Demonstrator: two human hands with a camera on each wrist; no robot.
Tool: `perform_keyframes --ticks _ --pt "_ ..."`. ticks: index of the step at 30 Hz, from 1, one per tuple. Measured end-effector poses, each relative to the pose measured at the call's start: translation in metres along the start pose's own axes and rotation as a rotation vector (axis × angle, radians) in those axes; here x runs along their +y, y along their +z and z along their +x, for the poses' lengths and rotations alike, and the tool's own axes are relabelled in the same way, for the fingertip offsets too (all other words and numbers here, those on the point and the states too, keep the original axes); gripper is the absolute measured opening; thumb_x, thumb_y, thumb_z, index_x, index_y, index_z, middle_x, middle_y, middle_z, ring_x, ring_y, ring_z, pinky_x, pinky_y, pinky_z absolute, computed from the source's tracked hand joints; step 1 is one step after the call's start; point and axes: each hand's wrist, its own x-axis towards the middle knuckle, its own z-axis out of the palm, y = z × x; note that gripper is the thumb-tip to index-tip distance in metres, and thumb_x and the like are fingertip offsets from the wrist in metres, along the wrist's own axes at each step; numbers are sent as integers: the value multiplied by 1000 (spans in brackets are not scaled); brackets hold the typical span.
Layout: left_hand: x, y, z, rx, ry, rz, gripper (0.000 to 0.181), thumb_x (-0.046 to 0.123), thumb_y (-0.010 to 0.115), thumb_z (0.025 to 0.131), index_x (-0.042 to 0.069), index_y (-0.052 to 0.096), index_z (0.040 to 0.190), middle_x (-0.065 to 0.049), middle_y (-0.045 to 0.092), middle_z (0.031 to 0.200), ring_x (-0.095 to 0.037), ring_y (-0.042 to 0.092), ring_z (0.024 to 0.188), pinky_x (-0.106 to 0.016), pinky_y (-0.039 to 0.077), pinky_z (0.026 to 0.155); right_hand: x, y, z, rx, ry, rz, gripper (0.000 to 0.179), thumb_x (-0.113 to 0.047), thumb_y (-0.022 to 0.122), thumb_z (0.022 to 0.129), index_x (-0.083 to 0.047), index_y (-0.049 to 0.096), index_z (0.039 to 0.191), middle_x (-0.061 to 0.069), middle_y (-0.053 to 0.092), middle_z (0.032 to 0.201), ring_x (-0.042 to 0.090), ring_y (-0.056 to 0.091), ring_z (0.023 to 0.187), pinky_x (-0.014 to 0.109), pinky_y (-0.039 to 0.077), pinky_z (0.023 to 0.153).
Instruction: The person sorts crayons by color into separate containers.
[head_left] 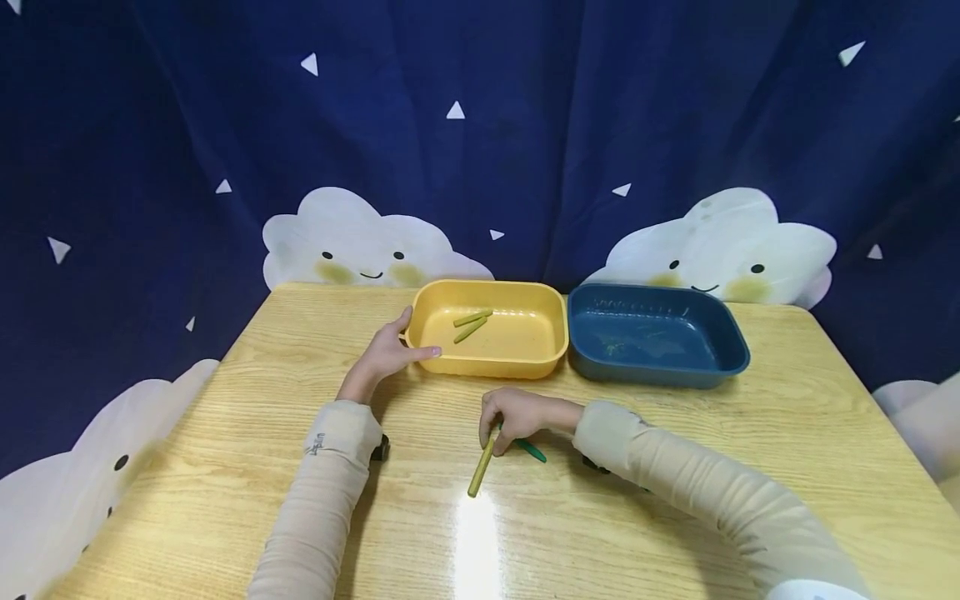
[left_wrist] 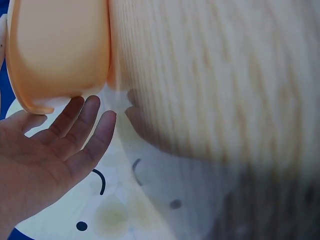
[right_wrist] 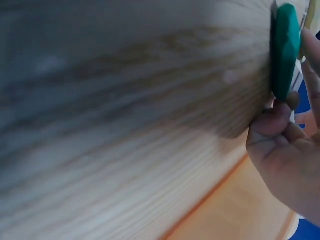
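My left hand (head_left: 386, 348) holds the left end of a yellow plastic basin (head_left: 487, 367), its thumb over the rim. In the left wrist view, the fingers (left_wrist: 82, 150) lie against the basin's outer end wall. Two short yellow-green sticks (head_left: 471, 329) lie inside the basin. In front of it, my right hand (head_left: 517, 414) pinches another yellow-green stick (head_left: 482, 471), which slants down towards me. A green stick (head_left: 532, 451) shows under the same hand, close by the thumb in the right wrist view; I cannot tell whether it is gripped too.
A dark blue basin (head_left: 656, 375) stands right beside the yellow one, with a few small greenish marks on its floor. Both stand towards the far edge of the wooden table (head_left: 420, 517). Behind hangs a navy curtain (head_left: 517, 142) with white clouds and triangles.
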Motion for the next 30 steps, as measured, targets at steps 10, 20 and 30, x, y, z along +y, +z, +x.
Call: perform_keyframes --ticks 10,20,30 --pt "5 0 -2 -20 16 -78 103 24 77 76 -1 5 145 -20 14 150 -32 28 132 -41 24 108 -2 -10 -5 -53 -11 85 10 -1 77 69 -5 75 79 -1 66 72 7 55 65 19 46 60" --pt "8 -1 -4 -34 7 -84 102 22 76 77 -1 4 145 -18 9 151 -31 21 135 -41 24 108 -7 -20 -11 -55 -43 230 11 0 72 75 3 72 86 6 70 74 10 64 64 25 52 61" --pt "-1 0 1 -10 4 -53 105 29 77 75 2 6 147 -16 15 151 -29 30 131 -39 26 107 -7 -36 -19 -44 -101 323 18 0 68 80 12 67 93 16 69 77 40 63 68 51 51 64"
